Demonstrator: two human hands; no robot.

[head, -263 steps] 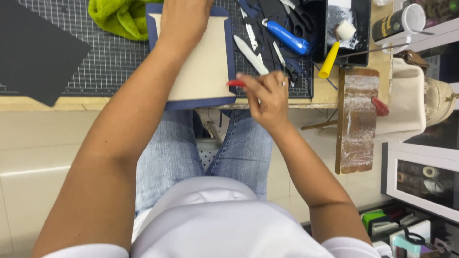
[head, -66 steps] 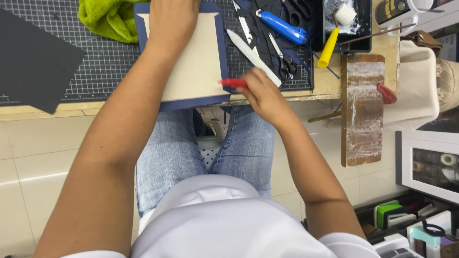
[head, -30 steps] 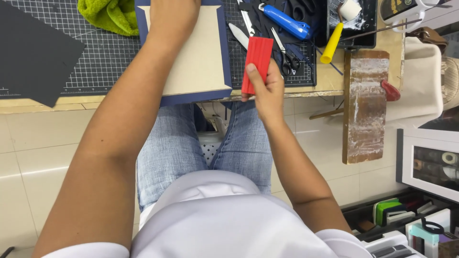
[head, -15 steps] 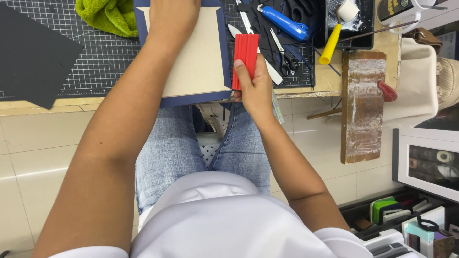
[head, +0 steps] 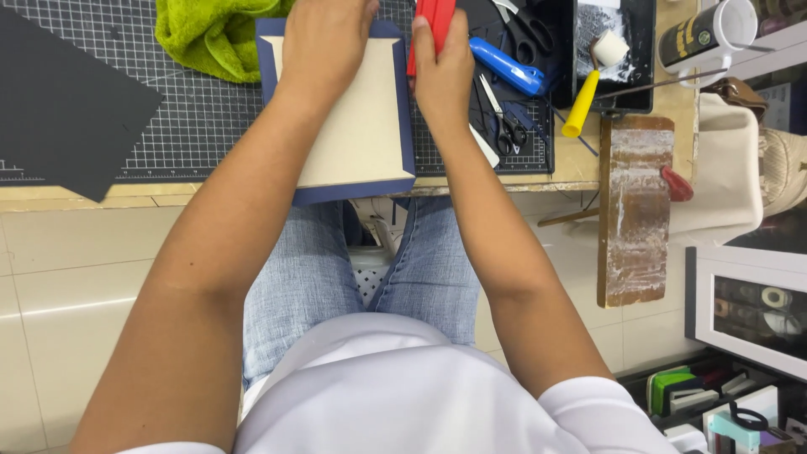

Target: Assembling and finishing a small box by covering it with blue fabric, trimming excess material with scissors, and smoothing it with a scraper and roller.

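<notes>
**Both hands on the board at the cutting mat**

The left hand (head: 324, 42) lay flat, fingers released and spread, pressing down on the cream board (head: 357, 126) framed by a navy blue cover (head: 353, 192). The board sat on the gridded cutting mat (head: 202, 109) at about 12 o'clock from the person's lap, its near edge overhanging the table edge. The right hand (head: 441, 71) was clenched around a red flat tool (head: 433, 21), held upright against the board's 3 o'clock edge; the tool's top ran out of view.

At 10 o'clock from the board lay a green cloth (head: 210, 38), and farther toward 9 o'clock a black sheet (head: 67, 92). At 3 o'clock from the right hand lay a blue-handled knife (head: 508, 71), small scissors (head: 508, 130) and a yellow-handled roller (head: 584, 101) resting on a black tray (head: 643, 59). A glue-smeared wooden board (head: 635, 219) hung off the table at 4 o'clock.
</notes>
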